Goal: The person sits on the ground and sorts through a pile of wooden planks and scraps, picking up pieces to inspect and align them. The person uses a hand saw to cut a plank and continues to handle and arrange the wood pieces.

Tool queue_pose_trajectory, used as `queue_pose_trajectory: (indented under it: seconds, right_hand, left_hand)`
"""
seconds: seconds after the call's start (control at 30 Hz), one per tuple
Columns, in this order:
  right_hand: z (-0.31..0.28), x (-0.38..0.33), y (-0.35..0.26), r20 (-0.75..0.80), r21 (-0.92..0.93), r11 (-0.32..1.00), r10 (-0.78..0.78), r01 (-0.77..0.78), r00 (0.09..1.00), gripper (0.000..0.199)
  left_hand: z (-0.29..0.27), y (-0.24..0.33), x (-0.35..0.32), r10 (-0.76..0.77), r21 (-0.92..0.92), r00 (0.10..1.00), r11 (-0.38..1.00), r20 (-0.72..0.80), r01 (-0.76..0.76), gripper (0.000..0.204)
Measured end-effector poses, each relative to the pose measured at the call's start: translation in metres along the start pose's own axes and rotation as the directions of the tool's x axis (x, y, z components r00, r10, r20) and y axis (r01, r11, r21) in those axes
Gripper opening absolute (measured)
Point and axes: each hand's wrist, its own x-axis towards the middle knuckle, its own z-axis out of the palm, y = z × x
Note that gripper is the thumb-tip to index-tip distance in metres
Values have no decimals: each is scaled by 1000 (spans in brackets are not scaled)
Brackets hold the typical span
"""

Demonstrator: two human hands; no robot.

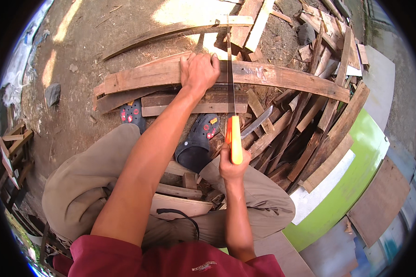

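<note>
My only view came from the head camera, worn above a squatting person and aimed steeply down over the maroon shirt (171, 261) at the lower edge. It sat close to the work: both bare forearms rose from the bottom edge to the long curved weathered wooden plank (272, 76) near mid-frame. The fisheye bent the surrounding dirt ground (85, 44) toward a dark rim. No second view overlapped it.

A plank (272, 76) lay across the scrap pile (305, 134); a saw (231, 92) crossed it, right of the left hand (198, 71) pressing it.
</note>
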Motion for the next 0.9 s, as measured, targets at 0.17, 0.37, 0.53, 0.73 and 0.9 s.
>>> queue_pose_trajectory:
  seconds: [0.17,0.37,0.53,0.73,0.9]
  right_hand:
    - [-43,-98,18,54,-133,981,-139,145,989,7]
    - [12,15,4,-38,18,998,-66,66,997,3]
    - [-6,-30,17,0,-29,995,-93,93,996,7]
    - [-34,-56,28,69,-73,987,-138,143,988,15]
    - [19,40,7,-30,52,993,-109,110,994,5]
  left_hand:
    - [1,-3,-3,-13,-42,998,999,-68,10,47]
    - [-1,1,0,7,-23,999,1000,-52,-9,45]
    - [0,-4,1,-17,-43,998,999,-53,15,44]
    - [5,-5,-2,3,-42,993,999,-115,-8,44]
    - [-2,0,8,31,-27,997,999,-63,-33,47]
